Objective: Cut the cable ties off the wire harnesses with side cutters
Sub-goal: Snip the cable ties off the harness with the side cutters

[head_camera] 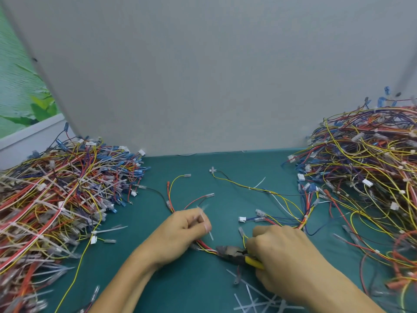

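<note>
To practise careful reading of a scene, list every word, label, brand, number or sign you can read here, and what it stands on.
None can be read.
Side cutters: no brand or marking legible on the head or the yellow handles.
White connectors: too small and blurred to show any print.
Grey wall: plain, no sign.

My left hand point(180, 231) and right hand point(282, 251) are bare. Both forearms point(126, 279) are bare too, right down to the bottom edge of the view. The one nail point(206, 227) I can see on my left hand is cut short.
</note>
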